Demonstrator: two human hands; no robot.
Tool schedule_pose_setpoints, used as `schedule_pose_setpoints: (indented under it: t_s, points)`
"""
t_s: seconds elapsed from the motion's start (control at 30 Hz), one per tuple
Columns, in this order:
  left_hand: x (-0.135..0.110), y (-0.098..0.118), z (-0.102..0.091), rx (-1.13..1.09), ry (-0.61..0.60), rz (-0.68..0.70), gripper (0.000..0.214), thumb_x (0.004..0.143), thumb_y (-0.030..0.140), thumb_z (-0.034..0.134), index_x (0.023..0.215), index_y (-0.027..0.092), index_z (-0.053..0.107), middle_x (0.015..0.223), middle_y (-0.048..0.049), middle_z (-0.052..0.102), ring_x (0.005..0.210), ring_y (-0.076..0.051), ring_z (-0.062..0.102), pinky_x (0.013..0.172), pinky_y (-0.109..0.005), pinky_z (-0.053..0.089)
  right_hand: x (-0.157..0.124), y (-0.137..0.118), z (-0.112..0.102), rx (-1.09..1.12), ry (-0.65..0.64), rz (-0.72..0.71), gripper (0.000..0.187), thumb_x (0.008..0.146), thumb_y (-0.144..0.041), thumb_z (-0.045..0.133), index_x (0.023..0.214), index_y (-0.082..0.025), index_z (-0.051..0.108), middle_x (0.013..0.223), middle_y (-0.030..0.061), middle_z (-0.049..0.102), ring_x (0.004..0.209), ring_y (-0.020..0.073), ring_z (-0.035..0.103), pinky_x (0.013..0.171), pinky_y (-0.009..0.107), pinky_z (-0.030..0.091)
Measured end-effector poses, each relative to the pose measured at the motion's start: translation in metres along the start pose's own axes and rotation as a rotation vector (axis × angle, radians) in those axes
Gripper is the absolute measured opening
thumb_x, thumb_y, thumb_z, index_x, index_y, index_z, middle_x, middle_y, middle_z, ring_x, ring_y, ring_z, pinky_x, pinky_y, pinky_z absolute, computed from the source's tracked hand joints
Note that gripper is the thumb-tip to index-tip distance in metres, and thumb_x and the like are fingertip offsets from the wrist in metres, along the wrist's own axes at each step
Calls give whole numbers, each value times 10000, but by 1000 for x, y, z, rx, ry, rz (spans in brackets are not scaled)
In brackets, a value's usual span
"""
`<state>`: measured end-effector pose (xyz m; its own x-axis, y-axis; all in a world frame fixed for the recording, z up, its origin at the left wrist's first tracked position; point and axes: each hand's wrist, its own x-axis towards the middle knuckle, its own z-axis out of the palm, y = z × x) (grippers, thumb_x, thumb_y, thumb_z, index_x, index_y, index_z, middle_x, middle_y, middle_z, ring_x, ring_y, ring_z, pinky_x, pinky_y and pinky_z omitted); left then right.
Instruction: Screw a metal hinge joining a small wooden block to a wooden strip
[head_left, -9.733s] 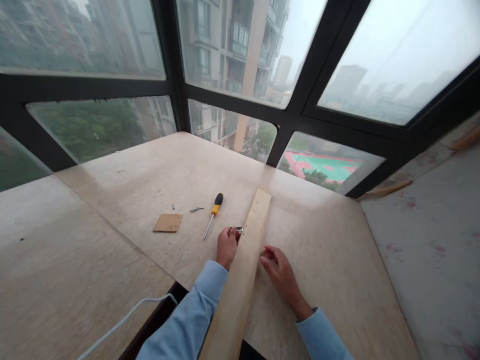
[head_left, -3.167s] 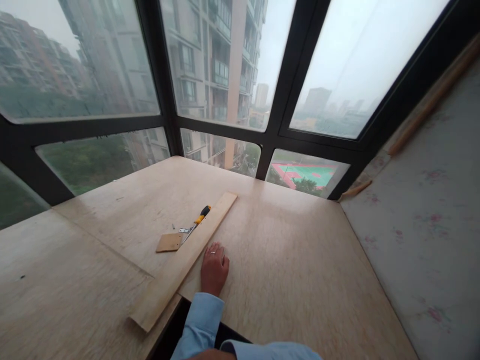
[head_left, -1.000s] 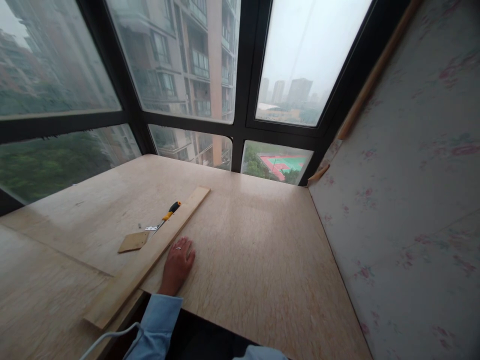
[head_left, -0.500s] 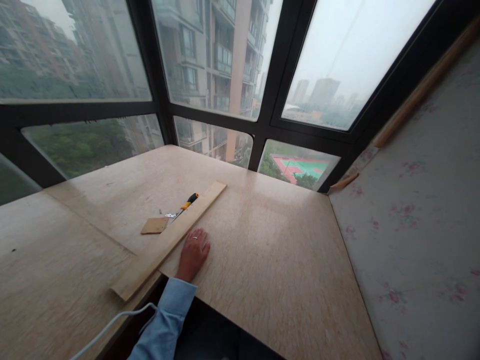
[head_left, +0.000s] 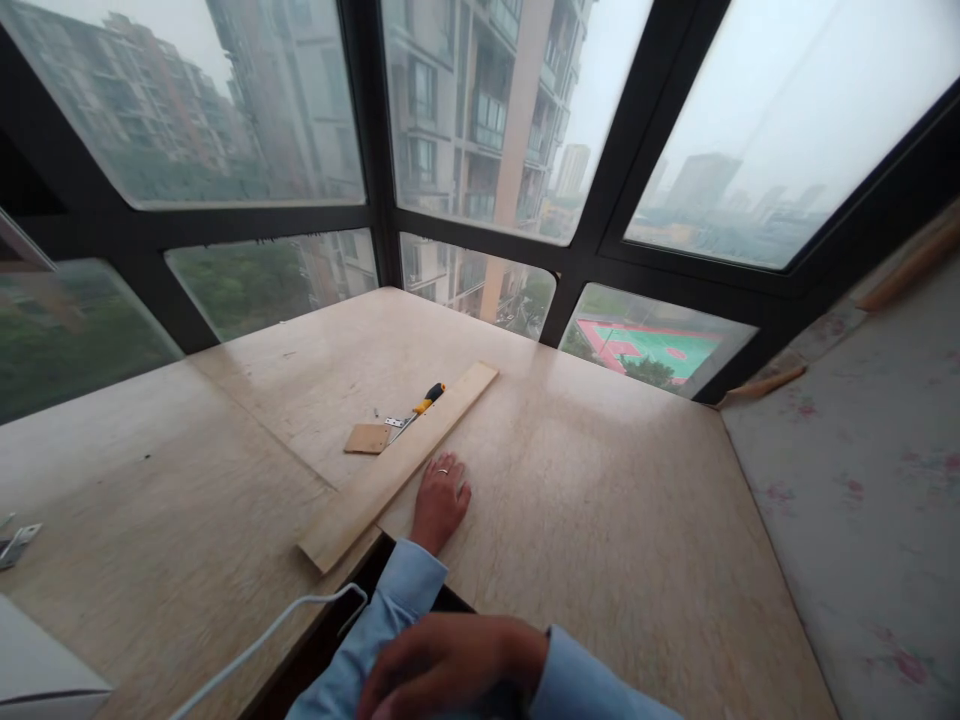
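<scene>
The left hand (head_left: 439, 505) lies open, palm down, on the surface (head_left: 600, 520) near its front edge, just beside the board (head_left: 403, 462), which slants toward the back edge. A screwdriver (head_left: 421, 407) lies along the board's left side. The right hand (head_left: 457, 655), blurred, has bent fingers; whether it grips anything cannot be told.
</scene>
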<state>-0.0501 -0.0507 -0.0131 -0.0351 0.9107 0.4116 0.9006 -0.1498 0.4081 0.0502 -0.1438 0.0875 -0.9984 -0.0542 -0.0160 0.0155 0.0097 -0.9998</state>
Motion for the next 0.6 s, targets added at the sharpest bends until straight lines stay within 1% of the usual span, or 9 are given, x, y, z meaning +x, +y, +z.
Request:
schedule_pose_setpoints:
  t_s: [0.03, 0.1, 0.2, 0.27, 0.33, 0.4, 0.47, 0.5, 0.6]
  points:
    - [0, 0, 0, -4, 1, -1, 287, 863, 217, 509, 1116, 184, 640, 1316, -147, 600, 1285, -295, 507, 1116, -512, 359, -19, 3, -11, 122, 155, 42, 522, 795, -636, 615, 927, -140, 712, 878, 35, 709, 875, 154, 675, 859, 240, 495]
    - [-1, 1, -1, -12, 0, -2, 290, 862, 211, 515, 1123, 177, 637, 1325, -153, 593, 1292, -296, 501, 1121, -516, 352, -63, 9, -30, 261, 455, 91, 465, 807, -578, 650, 950, -142, 728, 868, 55, 723, 809, 153, 674, 811, 282, 515]
    - [-1, 2, -3, -18, -15, -3, 293, 865, 206, 516, 1125, 152, 639, 1332, -167, 588, 1301, -301, 493, 1129, -518, 341, -128, 25, -51, 227, 909, 129, 398, 807, -535, 672, 780, -143, 734, 745, 54, 712, 676, 133, 640, 686, 254, 506]
    - [-2, 3, -4, -26, -28, -5, 291, 868, 204, 513, 1121, 145, 645, 1334, -167, 589, 1306, -302, 490, 1132, -516, 337, -166, 40, -63, 230, 1187, 165, 370, 747, -520, 735, 750, -151, 741, 701, 51, 702, 638, 140, 623, 621, 251, 502]
    - [-2, 2, -4, -47, -34, -10, 286, 869, 201, 512, 1113, 149, 653, 1334, -161, 591, 1311, -300, 487, 1136, -517, 333, -199, 55, -72, 279, 1461, 191, 364, 637, -481, 828, 799, -160, 770, 693, 51, 706, 613, 148, 615, 568, 249, 506]
    - [-1, 2, -5, -89, -37, -25, 280, 862, 195, 520, 1097, 150, 665, 1328, -157, 599, 1315, -296, 486, 1142, -515, 326, -223, 67, -79, 380, 1687, 77, 373, 524, -423, 896, 783, -181, 781, 708, 47, 711, 613, 140, 620, 572, 237, 527]
    - [1, 0, -8, -156, -44, -61, 275, 841, 181, 539, 1076, 149, 680, 1316, -154, 610, 1314, -295, 490, 1149, -514, 313, -238, 75, -83, 466, 1827, -92, 368, 454, -369, 926, 753, -214, 779, 743, 34, 718, 626, 129, 626, 599, 228, 547]
    - [3, 0, -10, -203, -52, -88, 276, 824, 174, 554, 1065, 148, 687, 1305, -151, 620, 1314, -296, 491, 1150, -513, 311, -242, 77, -84, 489, 1864, -152, 362, 437, -350, 931, 740, -225, 777, 751, 28, 718, 632, 126, 628, 609, 225, 552]
    - [9, -1, -19, -404, -73, -220, 253, 787, 195, 597, 1014, 153, 701, 1234, -141, 667, 1253, -286, 551, 1102, -487, 380, -243, 82, -84, 469, 1874, -175, 335, 433, -322, 929, 717, -226, 778, 767, 26, 712, 669, 130, 632, 633, 225, 555]
